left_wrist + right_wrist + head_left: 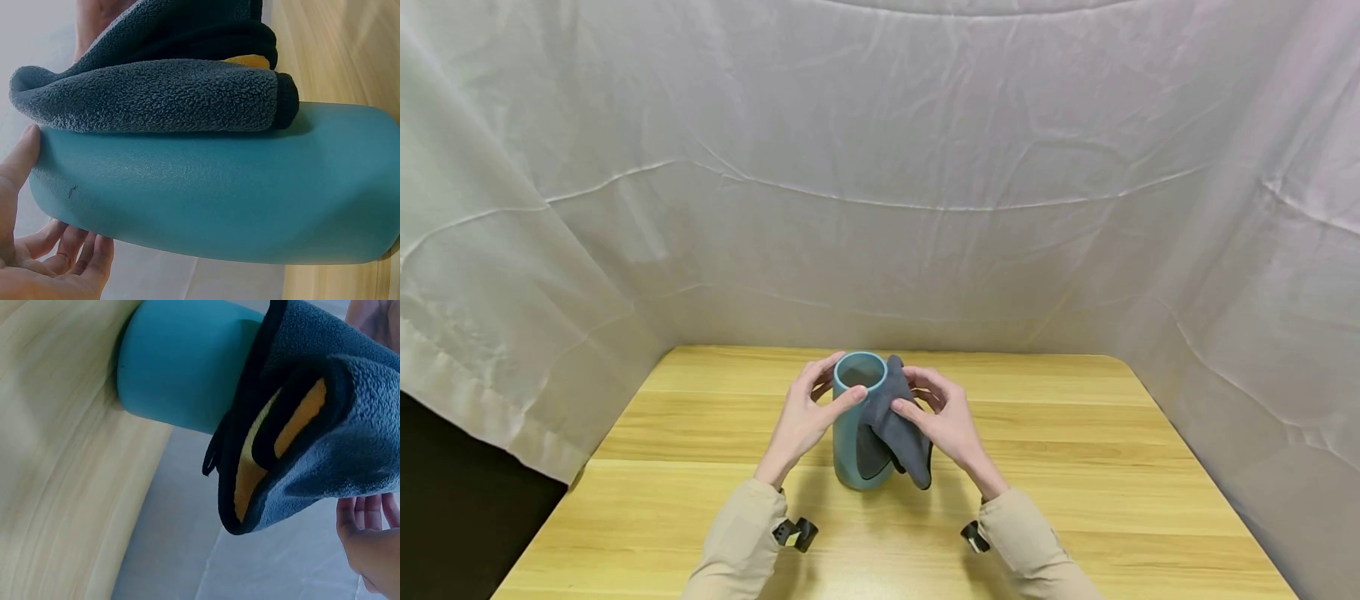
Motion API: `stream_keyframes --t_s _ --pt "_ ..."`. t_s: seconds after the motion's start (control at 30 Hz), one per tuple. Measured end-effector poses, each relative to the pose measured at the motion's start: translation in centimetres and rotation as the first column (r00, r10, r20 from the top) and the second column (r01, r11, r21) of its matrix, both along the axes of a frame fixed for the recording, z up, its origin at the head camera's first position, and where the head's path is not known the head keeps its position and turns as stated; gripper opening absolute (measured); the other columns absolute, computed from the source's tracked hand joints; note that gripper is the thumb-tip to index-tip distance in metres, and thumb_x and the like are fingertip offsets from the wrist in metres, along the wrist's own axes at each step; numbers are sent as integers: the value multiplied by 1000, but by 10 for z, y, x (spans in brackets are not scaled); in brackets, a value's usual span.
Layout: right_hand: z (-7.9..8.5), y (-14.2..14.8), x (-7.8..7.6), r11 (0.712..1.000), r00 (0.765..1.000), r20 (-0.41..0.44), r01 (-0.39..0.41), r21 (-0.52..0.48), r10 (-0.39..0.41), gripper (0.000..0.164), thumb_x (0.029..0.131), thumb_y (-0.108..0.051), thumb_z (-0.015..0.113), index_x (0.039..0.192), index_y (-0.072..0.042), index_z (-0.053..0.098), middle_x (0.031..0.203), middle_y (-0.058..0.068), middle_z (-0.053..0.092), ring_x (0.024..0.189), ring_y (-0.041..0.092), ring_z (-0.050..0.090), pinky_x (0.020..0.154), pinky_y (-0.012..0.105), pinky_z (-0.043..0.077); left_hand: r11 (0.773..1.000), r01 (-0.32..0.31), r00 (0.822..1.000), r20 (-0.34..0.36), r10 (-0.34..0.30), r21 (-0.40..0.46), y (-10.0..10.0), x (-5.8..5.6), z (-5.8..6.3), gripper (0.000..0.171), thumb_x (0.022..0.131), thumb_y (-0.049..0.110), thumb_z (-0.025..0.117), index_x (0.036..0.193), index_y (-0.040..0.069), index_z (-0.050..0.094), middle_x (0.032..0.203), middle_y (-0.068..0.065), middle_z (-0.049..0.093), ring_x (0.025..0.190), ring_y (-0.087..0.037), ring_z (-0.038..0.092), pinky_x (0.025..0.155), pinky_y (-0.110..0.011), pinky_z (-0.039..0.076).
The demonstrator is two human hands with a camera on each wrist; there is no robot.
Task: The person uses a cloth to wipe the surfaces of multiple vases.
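Note:
A tall teal vase stands upright on the table with its round mouth facing up. My left hand grips it near the rim, thumb at the front and fingers round the far side. Against its right side lies a folded grey towel, held between the thumb and fingers of my right hand. In the right wrist view the towel shows black edging, a small loop and an orange inner face. The vase wall carries a small dark mark near its top end.
The wooden table spreads out around the vase. Pale cloth curtains hang behind it and at both sides. A dark area shows past the table's left edge. Small black devices sit at both wrists.

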State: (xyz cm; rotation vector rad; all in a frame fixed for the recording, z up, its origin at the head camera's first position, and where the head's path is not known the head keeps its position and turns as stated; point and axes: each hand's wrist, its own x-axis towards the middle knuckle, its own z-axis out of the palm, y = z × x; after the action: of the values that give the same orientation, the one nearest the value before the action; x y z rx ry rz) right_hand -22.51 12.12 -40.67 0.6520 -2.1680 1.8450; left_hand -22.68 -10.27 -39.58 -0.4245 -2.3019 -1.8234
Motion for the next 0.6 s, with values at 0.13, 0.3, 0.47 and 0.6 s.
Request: stream_keyframes --t_s 0.13,0.3,0.47,0.6 --pt "2 1 0 1000 1000 16 -4 12 4 42 87 -1 75 127 0 64 120 23 67 104 8 62 96 22 55 1000 -1 1000 -3 1 0 0 0 0 59 88 19 80 142 14 57 134 -13 58 126 -29 58 117 -49 43" --pt "1 2 0 1000 1000 8 -16 25 16 41 88 -3 75 127 0 64 119 23 67 104 8 62 95 24 55 1000 6 1000 0 -6 0 0 0 0 59 88 20 80 141 14 57 134 -13 57 127 -29 57 117 -49 43" --pt "-4 5 -1 998 999 21 -40 47 39 40 88 -3 74 127 0 64 117 22 68 103 8 62 96 26 56 1000 8 1000 0 -8 4 0 -1 -1 59 88 20 79 142 14 57 134 -13 57 127 -29 57 117 -49 43" --pt "-10 7 -2 996 996 80 -54 66 49 41 87 -3 76 126 1 64 116 22 68 102 8 63 96 24 56 1000 5 1000 2 -5 4 -1 -1 -1 59 88 20 79 142 14 56 133 -13 58 126 -30 57 117 -49 43"
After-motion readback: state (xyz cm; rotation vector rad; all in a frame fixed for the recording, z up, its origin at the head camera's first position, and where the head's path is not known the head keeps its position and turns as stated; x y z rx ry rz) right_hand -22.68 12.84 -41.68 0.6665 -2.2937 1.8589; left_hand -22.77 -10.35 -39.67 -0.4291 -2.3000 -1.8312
